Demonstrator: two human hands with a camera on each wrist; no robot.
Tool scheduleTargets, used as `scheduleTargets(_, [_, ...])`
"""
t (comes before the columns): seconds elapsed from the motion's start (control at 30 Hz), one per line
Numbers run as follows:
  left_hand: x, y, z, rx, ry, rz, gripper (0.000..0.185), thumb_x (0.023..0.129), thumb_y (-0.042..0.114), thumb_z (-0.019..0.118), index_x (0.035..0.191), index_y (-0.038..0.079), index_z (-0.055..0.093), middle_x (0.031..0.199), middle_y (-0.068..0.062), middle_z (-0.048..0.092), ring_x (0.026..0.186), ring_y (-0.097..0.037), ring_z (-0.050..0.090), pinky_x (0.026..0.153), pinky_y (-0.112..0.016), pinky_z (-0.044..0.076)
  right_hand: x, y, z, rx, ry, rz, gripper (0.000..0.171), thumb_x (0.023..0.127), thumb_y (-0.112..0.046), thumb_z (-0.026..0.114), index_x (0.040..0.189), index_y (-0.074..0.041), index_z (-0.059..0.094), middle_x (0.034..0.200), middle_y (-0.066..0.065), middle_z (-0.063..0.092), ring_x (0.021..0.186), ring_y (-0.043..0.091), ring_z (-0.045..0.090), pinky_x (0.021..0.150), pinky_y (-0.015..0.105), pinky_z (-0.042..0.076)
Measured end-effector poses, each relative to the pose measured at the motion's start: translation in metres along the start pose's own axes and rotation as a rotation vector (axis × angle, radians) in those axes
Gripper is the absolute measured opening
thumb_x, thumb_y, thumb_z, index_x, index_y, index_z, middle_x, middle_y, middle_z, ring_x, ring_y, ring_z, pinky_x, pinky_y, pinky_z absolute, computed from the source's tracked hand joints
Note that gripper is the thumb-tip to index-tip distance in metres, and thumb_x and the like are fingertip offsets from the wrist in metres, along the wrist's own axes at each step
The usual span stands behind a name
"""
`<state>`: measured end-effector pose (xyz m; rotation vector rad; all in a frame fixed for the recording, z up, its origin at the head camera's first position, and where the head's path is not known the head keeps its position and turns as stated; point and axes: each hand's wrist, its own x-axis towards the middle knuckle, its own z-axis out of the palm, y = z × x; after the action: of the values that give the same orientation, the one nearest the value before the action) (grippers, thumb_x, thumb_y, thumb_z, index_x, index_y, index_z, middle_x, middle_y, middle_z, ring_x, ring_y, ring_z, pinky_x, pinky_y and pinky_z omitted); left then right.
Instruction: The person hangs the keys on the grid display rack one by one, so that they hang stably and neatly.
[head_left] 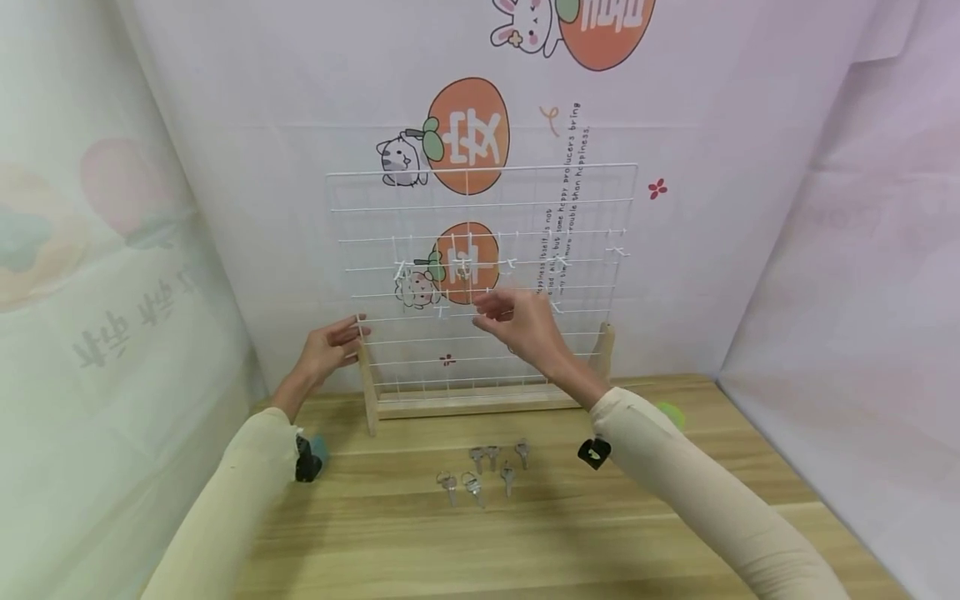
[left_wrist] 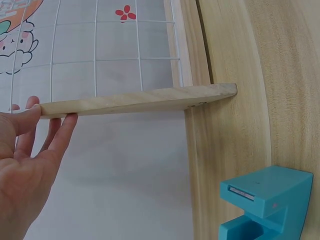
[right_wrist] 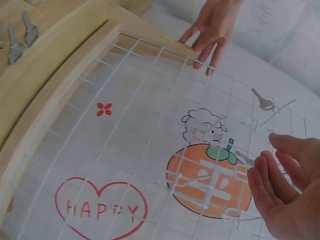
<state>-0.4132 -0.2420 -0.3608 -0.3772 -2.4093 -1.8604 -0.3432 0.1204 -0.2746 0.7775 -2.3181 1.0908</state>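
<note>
A white wire grid [head_left: 480, 208] stands upright in a wooden stand [head_left: 465, 404] at the back of the table. My left hand [head_left: 330, 343] touches the top of the stand's left post [left_wrist: 135, 100] with straight fingers [left_wrist: 60, 135]. My right hand [head_left: 517, 321] hovers in front of the grid's middle, fingers relaxed and holding nothing, close to small white hooks [right_wrist: 187, 180]. One key [right_wrist: 263, 103] hangs on a hook on the grid. Several loose keys [head_left: 480, 475] lie on the table in front of the stand.
The wooden table [head_left: 525, 542] is closed in by cloth walls with cartoon prints [head_left: 465, 133]. A teal block [left_wrist: 265, 205] sits on the table beside the stand's left foot. A green object [head_left: 672, 413] lies behind my right forearm.
</note>
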Motion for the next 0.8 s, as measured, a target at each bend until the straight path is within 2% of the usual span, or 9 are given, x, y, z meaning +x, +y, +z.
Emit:
scheduleTargets(0.5, [0.002, 0.004, 0.002, -0.019, 0.004, -0.010, 0.057, 0.105, -0.009, 0.052, 0.159, 0.005, 0.040, 0.150, -0.028, 0.051, 0.141, -0.041, 0.047, 0.108, -0.048, 0.050, -0.045, 0.043, 0.021, 0.004, -0.100, 0.005, 0.013, 0.091, -0.008, 0.081, 0.104, -0.006, 0.080, 0.095, 0.005, 0.079, 0.082, 0.013, 0.074, 0.075, 0.024, 0.064])
scheduleTargets(0.8, [-0.001, 0.005, 0.002, -0.023, 0.002, -0.012, 0.058, 0.105, -0.007, 0.053, 0.159, 0.007, 0.040, 0.151, -0.027, 0.050, 0.142, -0.042, 0.047, 0.109, -0.050, 0.049, -0.066, 0.069, 0.040, 0.015, -0.180, 0.054, 0.015, 0.090, -0.007, 0.082, 0.105, -0.005, 0.079, 0.094, 0.006, 0.079, 0.081, 0.014, 0.074, 0.073, 0.020, 0.063])
